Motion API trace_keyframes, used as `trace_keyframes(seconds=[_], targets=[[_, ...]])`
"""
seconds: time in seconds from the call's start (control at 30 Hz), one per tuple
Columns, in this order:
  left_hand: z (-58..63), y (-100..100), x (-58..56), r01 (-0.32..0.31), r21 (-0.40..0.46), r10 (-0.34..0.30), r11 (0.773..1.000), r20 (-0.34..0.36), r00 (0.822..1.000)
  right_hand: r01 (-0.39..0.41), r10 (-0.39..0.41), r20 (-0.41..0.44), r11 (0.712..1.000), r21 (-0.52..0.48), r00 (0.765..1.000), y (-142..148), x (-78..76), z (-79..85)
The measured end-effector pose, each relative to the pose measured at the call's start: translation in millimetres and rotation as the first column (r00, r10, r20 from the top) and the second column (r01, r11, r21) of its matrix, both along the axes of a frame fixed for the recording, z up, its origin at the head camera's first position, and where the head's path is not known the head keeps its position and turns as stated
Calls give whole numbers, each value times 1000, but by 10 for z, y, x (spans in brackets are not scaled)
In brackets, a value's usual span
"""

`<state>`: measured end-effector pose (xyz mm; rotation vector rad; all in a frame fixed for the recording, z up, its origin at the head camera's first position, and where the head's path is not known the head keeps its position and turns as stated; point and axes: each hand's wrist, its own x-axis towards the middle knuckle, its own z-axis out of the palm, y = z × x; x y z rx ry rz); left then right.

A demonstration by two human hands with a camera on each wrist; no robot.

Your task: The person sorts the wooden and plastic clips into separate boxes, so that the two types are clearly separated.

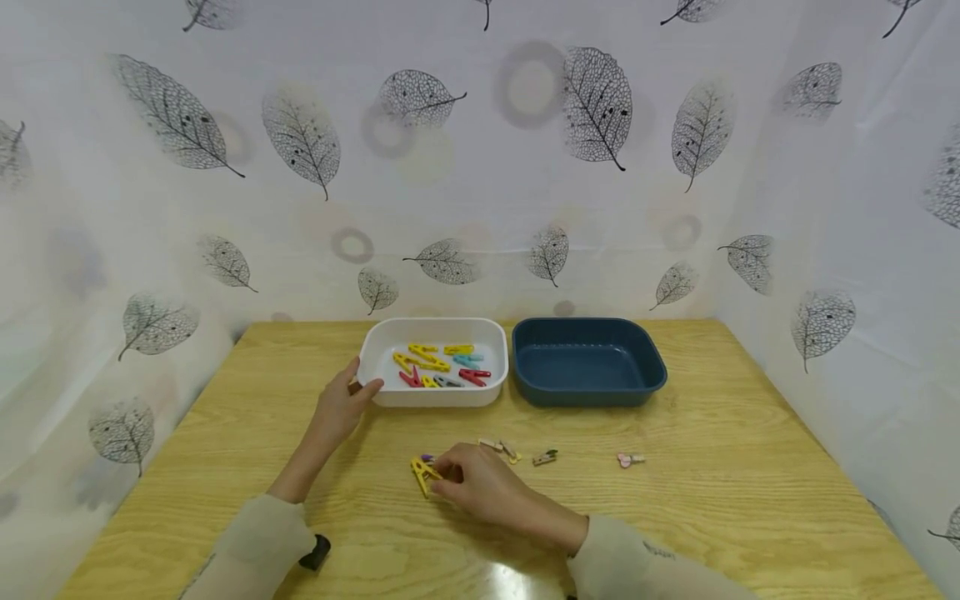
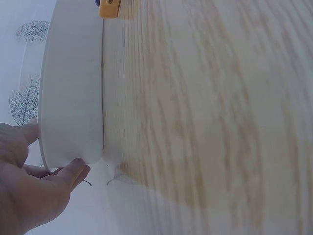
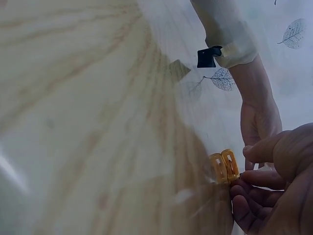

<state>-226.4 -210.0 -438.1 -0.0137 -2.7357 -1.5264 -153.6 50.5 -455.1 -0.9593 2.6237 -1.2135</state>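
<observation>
My left hand (image 1: pixel 341 404) grips the left end of a white plastic bin (image 1: pixel 435 398), thumb at the front and fingers at its side. Yellow, red, teal and grey clothespins (image 1: pixel 422 362) lie inside it. In front of the bin, my right hand (image 1: pixel 480 483) has thumb and curled fingertips right at a yellow plastic clothespin (image 1: pixel 419 468) low on the table; I cannot tell whether they pinch it. The same yellow clothespin (image 3: pixel 230 164) shows beside the fingertips in the right wrist view. Something small and purple (image 1: pixel 427 457) pokes out behind it.
A dark blue bin (image 1: pixel 588 398) with nothing in it stands right of the white one. Small wooden clothespins (image 1: pixel 545 457) lie on the wooden table (image 1: pixel 720 500), one with a pink decoration (image 1: pixel 627 460) farther right. A leaf-print curtain (image 1: pixel 480 192) encloses the table's back and sides.
</observation>
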Motion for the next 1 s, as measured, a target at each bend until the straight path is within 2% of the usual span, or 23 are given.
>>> trace_keyframes(seconds=[0.3, 0.6, 1.0], targets=[[-5, -5, -13, 4, 10, -4, 1000, -13, 1000, 4, -3, -10, 997, 72, 1000, -51, -44, 16], [-6, -5, -23, -3, -1, 3, 1000, -25, 1000, 12, -1, -83, 991, 134, 997, -112, -55, -7], [-29, -16, -35, -7, -13, 7, 1000, -26, 1000, 124, -83, -170, 961, 247, 982, -241, 0, -12]])
